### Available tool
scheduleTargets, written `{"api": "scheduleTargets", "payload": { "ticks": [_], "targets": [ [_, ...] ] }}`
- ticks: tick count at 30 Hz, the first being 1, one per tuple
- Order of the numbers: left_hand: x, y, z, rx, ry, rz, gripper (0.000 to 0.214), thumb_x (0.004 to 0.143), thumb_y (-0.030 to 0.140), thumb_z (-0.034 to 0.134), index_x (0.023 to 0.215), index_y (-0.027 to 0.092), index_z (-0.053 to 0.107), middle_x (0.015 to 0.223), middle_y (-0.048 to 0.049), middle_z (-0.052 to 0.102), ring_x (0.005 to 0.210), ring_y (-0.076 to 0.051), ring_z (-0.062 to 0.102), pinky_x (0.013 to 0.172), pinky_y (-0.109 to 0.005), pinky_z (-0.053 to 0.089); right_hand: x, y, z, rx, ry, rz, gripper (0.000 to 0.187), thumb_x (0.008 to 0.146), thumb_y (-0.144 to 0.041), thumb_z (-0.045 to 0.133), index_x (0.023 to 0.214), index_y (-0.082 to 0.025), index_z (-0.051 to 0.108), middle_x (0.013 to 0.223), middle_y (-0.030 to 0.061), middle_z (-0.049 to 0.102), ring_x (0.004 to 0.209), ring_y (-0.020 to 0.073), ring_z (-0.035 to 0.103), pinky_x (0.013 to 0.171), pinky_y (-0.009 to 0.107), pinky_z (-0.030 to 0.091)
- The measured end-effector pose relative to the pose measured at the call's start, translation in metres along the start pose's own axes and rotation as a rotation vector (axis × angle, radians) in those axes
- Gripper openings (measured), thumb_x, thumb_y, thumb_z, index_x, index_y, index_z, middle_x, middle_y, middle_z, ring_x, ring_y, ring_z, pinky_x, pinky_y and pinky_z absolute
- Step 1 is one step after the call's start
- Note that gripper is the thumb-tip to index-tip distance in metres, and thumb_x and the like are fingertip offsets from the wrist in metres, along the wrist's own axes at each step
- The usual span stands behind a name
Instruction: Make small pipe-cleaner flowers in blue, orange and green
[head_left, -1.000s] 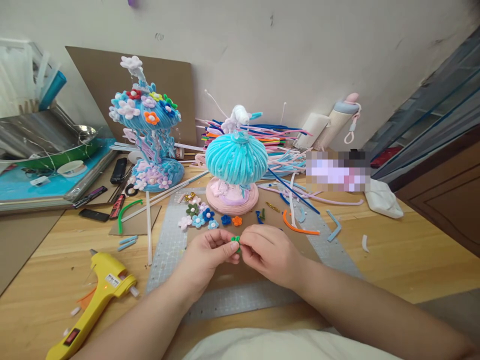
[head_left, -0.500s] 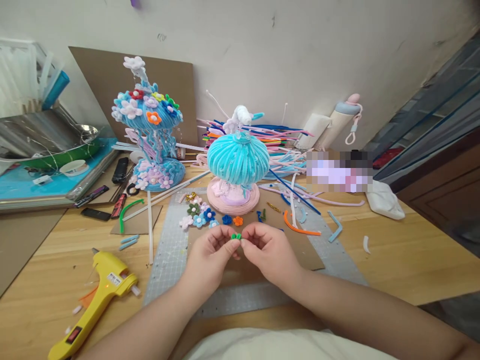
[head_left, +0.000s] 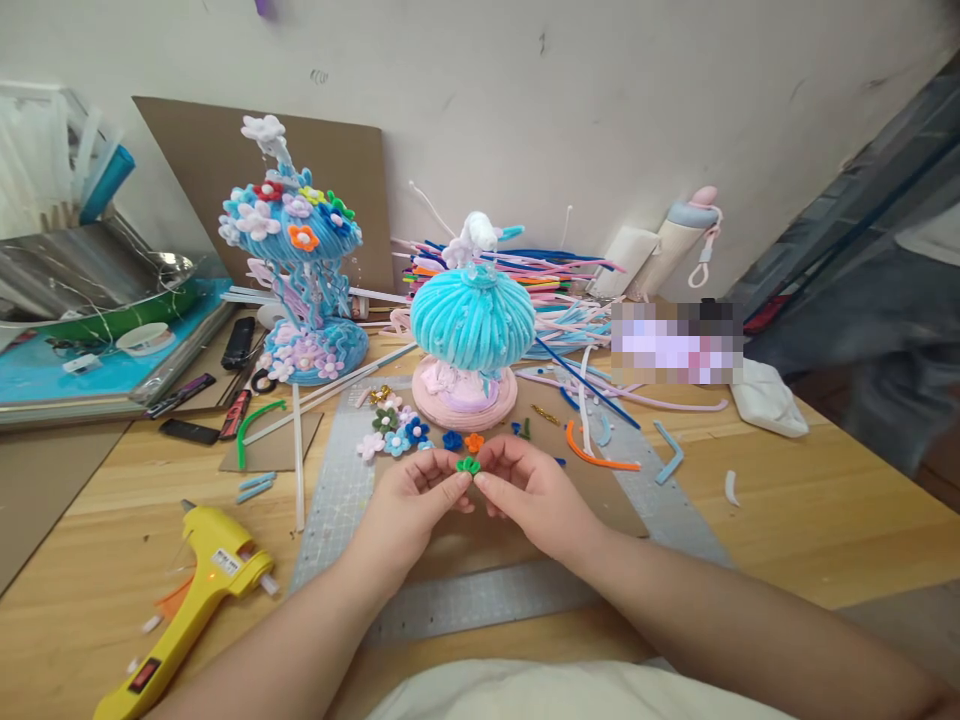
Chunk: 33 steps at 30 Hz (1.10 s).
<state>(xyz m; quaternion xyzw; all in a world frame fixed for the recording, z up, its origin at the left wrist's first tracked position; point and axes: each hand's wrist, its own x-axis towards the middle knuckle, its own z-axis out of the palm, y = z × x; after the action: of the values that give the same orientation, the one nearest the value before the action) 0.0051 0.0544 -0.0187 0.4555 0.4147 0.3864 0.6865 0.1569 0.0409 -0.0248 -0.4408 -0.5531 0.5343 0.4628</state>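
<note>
Between my two hands is a small green pipe-cleaner flower (head_left: 469,466), its looped petals facing up. My left hand (head_left: 420,500) pinches its left side with thumb and fingers. From the right, my right hand (head_left: 529,490) pinches it too, thumb tip close to the other thumb. Just beyond my fingers lie an orange flower (head_left: 474,442), a dark blue flower (head_left: 452,440) and a cluster of finished flowers with pale centres (head_left: 397,435). Behind them stands a turquoise fuzzy dome (head_left: 474,315) on a round pink base (head_left: 465,395).
A yellow glue gun (head_left: 199,590) lies at the left. Farther back stands a blue jellyfish-like piece covered in flowers (head_left: 292,240). Cardboard (head_left: 600,500) rests on the grey cutting mat (head_left: 442,605). Loose pipe cleaners (head_left: 600,455) lie at the right. A person (head_left: 862,310) is partly visible at far right.
The green flower has turned, showing more of its loops, and my thumbs have come closer together beneath it. A person has come into view at the far right.
</note>
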Motion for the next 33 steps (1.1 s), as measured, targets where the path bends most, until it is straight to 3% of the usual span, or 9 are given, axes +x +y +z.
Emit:
{"api": "scheduleTargets", "payload": {
  "ticks": [4,6,11,18,23,26,28,31,33],
  "targets": [
    [-0.003,0.006,0.001,0.027,-0.001,-0.034,0.023,0.066,0.031,0.072,0.073,0.013,0.059,0.062,0.0029,0.057,0.057,-0.009,0.054,0.06,-0.022,0.044,-0.002,-0.002,-0.01,-0.472,0.016,-0.345,0.003,0.081,-0.017,0.053,0.08,-0.017,0.056,0.074,0.0021,0.057,0.064,0.0122,0.051,0.057,0.024,0.042],
    [-0.003,0.006,0.001,0.002,-0.015,-0.049,0.024,0.067,0.031,0.072,0.073,0.013,0.058,0.061,0.003,0.057,0.057,-0.009,0.054,0.06,-0.022,0.044,-0.002,-0.002,-0.014,-0.605,-0.02,-0.429,0.007,0.082,-0.015,0.051,0.079,-0.017,0.057,0.073,0.0025,0.057,0.064,0.0125,0.051,0.058,0.025,0.041],
    [-0.002,0.0,-0.002,-0.004,-0.04,-0.095,0.025,0.068,0.032,0.072,0.074,0.011,0.059,0.063,0.0016,0.058,0.056,-0.009,0.055,0.06,-0.022,0.046,0.001,-0.002,-0.018,-0.694,-0.118,-0.524,0.009,0.085,-0.013,0.048,0.083,-0.018,0.056,0.078,0.0039,0.06,0.07,0.0138,0.053,0.062,0.025,0.042],
    [0.0,0.001,-0.006,0.031,-0.142,-0.139,0.028,0.064,0.033,0.074,0.073,0.01,0.061,0.065,-0.0005,0.06,0.054,-0.009,0.054,0.058,-0.023,0.046,0.004,0.0,-0.022,-0.753,-0.2,-0.519,0.009,0.08,-0.009,0.051,0.079,-0.018,0.053,0.071,0.0004,0.056,0.065,0.0116,0.051,0.059,0.022,0.041],
    [0.0,-0.003,-0.006,0.024,-0.105,-0.123,0.027,0.066,0.034,0.072,0.072,0.011,0.059,0.063,0.0007,0.059,0.054,-0.009,0.054,0.058,-0.023,0.045,0.002,0.0,-0.022,-0.828,-0.22,-0.59,0.01,0.084,-0.013,0.046,0.081,-0.018,0.053,0.073,0.0023,0.057,0.067,0.0128,0.05,0.061,0.024,0.04],
    [0.0,-0.005,-0.003,0.049,-0.065,-0.049,0.026,0.067,0.033,0.07,0.069,0.012,0.057,0.058,0.0019,0.057,0.052,-0.009,0.053,0.057,-0.022,0.043,-0.001,-0.001,-0.016,-0.771,-0.14,-0.567,0.011,0.081,-0.012,0.047,0.074,-0.018,0.053,0.068,0.0005,0.054,0.063,0.0117,0.048,0.058,0.023,0.038],
    [-0.001,-0.005,0.0,0.061,-0.037,0.02,0.023,0.068,0.032,0.069,0.07,0.012,0.056,0.057,0.0024,0.056,0.053,-0.009,0.053,0.056,-0.022,0.043,-0.003,-0.002,-0.01,-0.664,-0.032,-0.479,0.01,0.077,-0.011,0.05,0.069,-0.018,0.053,0.064,-0.0008,0.053,0.059,0.0103,0.046,0.054,0.021,0.037],
    [-0.005,-0.003,0.004,0.104,0.01,0.125,0.017,0.071,0.027,0.065,0.071,0.014,0.055,0.06,0.0026,0.055,0.055,-0.01,0.051,0.056,-0.022,0.042,-0.005,-0.006,0.0,-0.391,0.064,-0.207,0.007,0.073,-0.015,0.053,0.067,-0.017,0.053,0.059,-0.0027,0.05,0.051,0.0079,0.042,0.046,0.019,0.033],
    [-0.007,-0.003,0.004,0.192,0.028,0.215,0.012,0.074,0.025,0.062,0.071,0.015,0.055,0.063,0.0018,0.055,0.058,-0.01,0.051,0.058,-0.022,0.042,-0.004,-0.008,0.003,-0.134,0.036,0.004,0.005,0.071,-0.018,0.054,0.067,-0.017,0.052,0.055,-0.0045,0.046,0.046,0.0064,0.038,0.042,0.018,0.029]
  ]
}}
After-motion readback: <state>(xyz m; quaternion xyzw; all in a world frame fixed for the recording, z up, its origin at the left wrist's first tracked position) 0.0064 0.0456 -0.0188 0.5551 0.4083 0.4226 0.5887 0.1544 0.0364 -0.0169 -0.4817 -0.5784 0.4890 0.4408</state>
